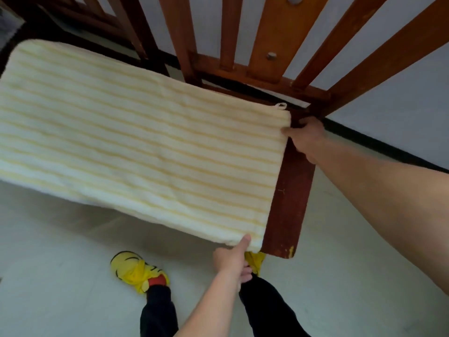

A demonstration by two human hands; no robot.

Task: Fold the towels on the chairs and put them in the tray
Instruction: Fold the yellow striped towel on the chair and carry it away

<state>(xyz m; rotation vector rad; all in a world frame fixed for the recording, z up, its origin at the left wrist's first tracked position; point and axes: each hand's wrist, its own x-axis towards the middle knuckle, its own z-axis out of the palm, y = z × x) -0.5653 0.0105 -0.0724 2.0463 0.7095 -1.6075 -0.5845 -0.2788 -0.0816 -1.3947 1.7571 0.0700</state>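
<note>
A cream towel with yellow stripes (136, 142) lies spread flat over the seat of a brown wooden chair (289, 195), its left part reaching past the seat. My left hand (233, 259) pinches the towel's near right corner, thumb on top. My right hand (306, 135) grips the far right corner, just below a small hanging loop (281, 105). No tray is in view.
The chair's slatted backrest (274, 45) rises at the far side against a pale wall. A second dark chair frame (80, 15) stands at the upper left. Below are a light floor and my feet in yellow slippers (136, 271).
</note>
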